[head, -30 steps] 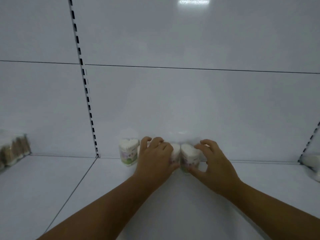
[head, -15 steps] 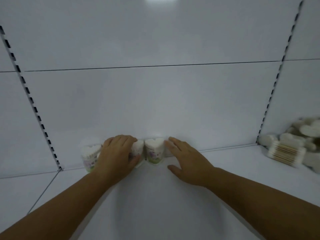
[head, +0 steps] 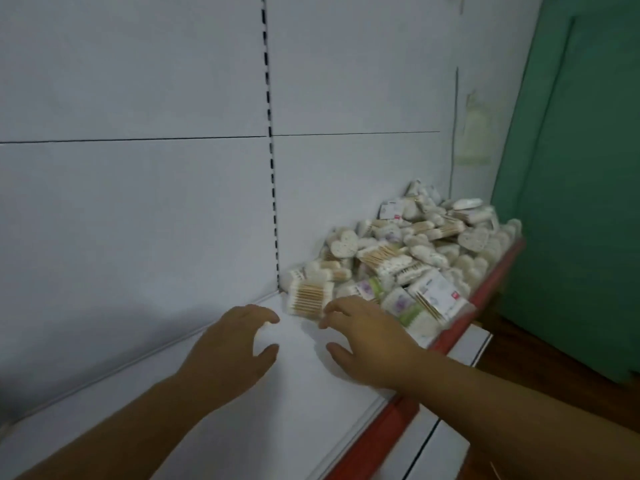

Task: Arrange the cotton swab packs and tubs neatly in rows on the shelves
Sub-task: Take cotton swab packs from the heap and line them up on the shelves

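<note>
Left hand [head: 235, 344] and right hand [head: 367, 341] empty, fingers spread, over shelf [head: 263, 427] just beside nearest pack [head: 309, 299] of unsorted pile [head: 415, 254] at right end, likely to grab it.

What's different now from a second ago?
Both hands let go of the heart tubs and swung right; the left hand and right hand now hover open over the shelf beside the heap of swab packs. The tubs are out of view. The heap looks undisturbed.
</note>
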`<action>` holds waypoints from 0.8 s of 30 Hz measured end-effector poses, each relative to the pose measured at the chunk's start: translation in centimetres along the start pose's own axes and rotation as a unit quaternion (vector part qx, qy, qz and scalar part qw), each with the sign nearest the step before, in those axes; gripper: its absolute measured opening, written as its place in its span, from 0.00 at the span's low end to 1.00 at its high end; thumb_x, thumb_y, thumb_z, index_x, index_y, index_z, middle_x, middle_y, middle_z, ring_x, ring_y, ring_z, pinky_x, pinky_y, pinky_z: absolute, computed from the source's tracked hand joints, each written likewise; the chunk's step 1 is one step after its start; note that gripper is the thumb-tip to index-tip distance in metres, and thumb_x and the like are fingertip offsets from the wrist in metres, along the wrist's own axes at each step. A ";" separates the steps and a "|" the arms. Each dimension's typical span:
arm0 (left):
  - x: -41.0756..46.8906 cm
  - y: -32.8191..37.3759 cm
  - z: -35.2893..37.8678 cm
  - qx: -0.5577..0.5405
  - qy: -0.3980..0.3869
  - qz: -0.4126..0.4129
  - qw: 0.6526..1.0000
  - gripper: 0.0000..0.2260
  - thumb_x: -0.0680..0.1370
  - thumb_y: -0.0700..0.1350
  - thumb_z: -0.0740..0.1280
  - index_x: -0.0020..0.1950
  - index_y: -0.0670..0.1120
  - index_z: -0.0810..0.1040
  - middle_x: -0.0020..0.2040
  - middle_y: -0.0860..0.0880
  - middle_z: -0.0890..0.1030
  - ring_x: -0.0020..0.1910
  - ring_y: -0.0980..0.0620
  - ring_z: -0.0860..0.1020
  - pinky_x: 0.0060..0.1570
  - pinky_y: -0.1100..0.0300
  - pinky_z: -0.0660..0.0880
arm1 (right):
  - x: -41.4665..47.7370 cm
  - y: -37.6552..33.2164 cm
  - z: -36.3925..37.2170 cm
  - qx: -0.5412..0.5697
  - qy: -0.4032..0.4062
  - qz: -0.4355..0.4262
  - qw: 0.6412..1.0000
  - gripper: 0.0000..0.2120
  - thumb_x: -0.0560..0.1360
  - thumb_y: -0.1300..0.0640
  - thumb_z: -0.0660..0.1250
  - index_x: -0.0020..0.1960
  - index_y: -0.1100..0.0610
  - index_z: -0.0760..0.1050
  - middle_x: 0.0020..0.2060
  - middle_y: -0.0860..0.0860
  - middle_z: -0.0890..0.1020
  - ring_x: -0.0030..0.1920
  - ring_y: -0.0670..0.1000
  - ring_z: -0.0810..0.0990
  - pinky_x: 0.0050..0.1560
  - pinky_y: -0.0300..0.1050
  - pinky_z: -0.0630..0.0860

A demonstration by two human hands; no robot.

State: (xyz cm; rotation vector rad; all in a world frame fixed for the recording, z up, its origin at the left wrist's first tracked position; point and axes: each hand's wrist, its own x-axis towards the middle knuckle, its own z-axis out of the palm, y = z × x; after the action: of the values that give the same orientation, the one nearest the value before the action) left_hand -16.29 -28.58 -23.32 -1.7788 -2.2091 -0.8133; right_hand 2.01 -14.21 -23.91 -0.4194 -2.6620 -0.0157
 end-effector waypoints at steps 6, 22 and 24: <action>6.8 3.2 7.6 -0.141 -0.001 -0.124 0.982 0.47 0.60 0.65 0.74 0.72 0.43 0.65 0.69 0.42 0.67 0.69 0.42 0.66 0.67 0.46 0.67 | -5.5 5.1 -2.6 -0.159 0.063 0.234 0.957 0.24 0.63 0.41 0.75 0.51 0.56 0.78 0.45 0.54 0.78 0.44 0.56 0.78 0.40 0.50 0.77; 4.3 3.0 2.1 -0.712 -0.108 -0.374 0.584 0.27 0.73 0.62 0.56 0.53 0.42 0.83 0.49 0.40 0.84 0.33 0.42 0.82 0.30 0.60 0.74 | -3.9 5.0 -0.4 0.089 0.065 0.131 0.985 0.26 0.65 0.49 0.76 0.59 0.41 0.69 0.64 0.37 0.65 0.66 0.42 0.62 0.63 0.40 0.59; 1.7 1.6 -0.7 -0.732 -0.136 -0.368 0.557 0.33 0.69 0.66 0.54 0.49 0.42 0.86 0.53 0.39 0.83 0.30 0.42 0.81 0.27 0.61 0.73 | -3.6 5.5 -0.4 0.139 0.013 0.106 0.985 0.33 0.66 0.58 0.76 0.62 0.38 0.64 0.64 0.34 0.63 0.69 0.42 0.58 0.65 0.39 0.56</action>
State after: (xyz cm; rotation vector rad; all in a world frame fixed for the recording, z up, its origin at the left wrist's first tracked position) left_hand -15.36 -27.32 -21.49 -0.9110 -2.4376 -3.5469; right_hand 6.90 -10.03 -25.40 -0.6008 -2.5305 0.4064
